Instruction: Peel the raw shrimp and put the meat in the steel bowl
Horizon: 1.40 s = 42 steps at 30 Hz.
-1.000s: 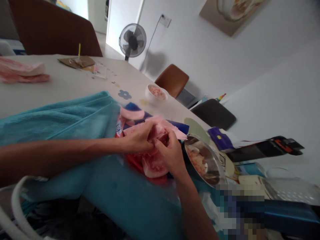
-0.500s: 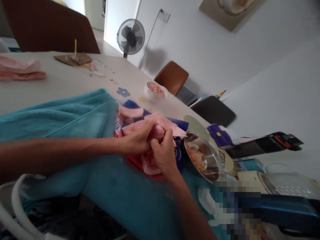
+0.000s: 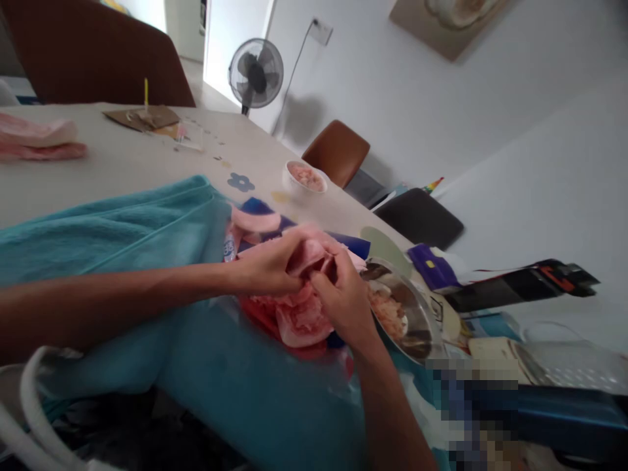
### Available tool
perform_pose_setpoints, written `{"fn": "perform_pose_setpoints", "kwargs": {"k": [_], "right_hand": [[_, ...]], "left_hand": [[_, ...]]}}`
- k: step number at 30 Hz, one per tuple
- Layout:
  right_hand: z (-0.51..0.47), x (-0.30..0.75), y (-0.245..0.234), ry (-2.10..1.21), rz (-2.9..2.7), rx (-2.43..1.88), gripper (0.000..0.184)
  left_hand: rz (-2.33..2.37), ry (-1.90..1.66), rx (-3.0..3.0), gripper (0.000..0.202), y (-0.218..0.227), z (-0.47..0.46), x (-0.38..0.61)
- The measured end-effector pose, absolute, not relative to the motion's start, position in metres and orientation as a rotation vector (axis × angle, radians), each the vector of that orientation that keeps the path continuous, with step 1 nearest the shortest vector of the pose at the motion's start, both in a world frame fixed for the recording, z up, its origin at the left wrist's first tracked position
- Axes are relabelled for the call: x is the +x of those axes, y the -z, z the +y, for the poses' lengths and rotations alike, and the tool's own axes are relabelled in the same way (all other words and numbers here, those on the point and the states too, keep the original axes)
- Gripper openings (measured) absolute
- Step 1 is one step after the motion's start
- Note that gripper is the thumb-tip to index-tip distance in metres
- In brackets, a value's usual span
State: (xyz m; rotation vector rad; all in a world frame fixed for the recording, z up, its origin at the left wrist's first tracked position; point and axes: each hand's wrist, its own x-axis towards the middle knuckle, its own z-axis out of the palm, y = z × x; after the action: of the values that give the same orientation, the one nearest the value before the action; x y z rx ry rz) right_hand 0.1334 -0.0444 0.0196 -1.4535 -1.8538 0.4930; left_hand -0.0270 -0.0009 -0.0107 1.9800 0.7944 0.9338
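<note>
A pomelo segment with pale pink skin is held between both hands above the table. My left hand grips its left side, thumb and fingers closed. On the other side my right hand pinches the segment, its fingertips partly hidden behind the thumb. Under the hands lie more pomelo pieces and pink peel, on a red and blue plastic bag. Close to my right hand stands a steel bowl holding peeled pomelo flesh.
Farther back is a white bowl of pomelo flesh. A teal towel covers the near table. Pink peel lies at the far left. On the right are a purple packet, a dark box and a clear container.
My right hand has shifted right, away from my left hand, and the segment between them looks more opened out. My left hand has barely moved.
</note>
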Motion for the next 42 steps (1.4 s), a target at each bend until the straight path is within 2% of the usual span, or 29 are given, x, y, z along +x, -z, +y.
{"fn": "perform_pose_setpoints", "kwargs": {"k": [5,8,10,15,21,31,35,42], "right_hand": [[-0.048,0.137,-0.025,-0.337,-1.848,-1.521,0.033],[-0.051,0.140,-0.025,-0.347,-1.873,-1.536,0.035],[-0.052,0.142,-0.026,-0.388,-1.894,-1.530,0.034],[-0.051,0.144,-0.029,-0.415,-1.886,-1.497,0.034],[-0.050,0.143,-0.031,-0.447,-1.825,-1.493,0.029],[-0.048,0.157,-0.041,-0.644,-1.894,-1.413,0.030],[-0.048,0.165,-0.034,-0.663,-1.841,-1.404,0.031],[-0.046,0.169,-0.020,-0.835,-1.601,-1.364,0.029]], "left_hand": [[0.753,-0.842,1.848,0.036,0.006,0.000,-0.031],[0.699,-0.773,1.747,0.021,0.003,0.001,-0.033],[0.628,-0.745,1.651,0.019,0.001,0.002,-0.035],[0.422,-0.690,1.408,0.023,0.001,0.005,-0.037],[0.333,-0.623,1.206,0.022,0.004,0.007,-0.036],[0.295,-0.516,0.954,0.033,0.003,0.008,-0.039],[0.237,-0.446,0.918,0.044,0.004,0.011,-0.041],[0.203,-0.443,0.842,0.046,0.005,0.014,-0.042]]}}
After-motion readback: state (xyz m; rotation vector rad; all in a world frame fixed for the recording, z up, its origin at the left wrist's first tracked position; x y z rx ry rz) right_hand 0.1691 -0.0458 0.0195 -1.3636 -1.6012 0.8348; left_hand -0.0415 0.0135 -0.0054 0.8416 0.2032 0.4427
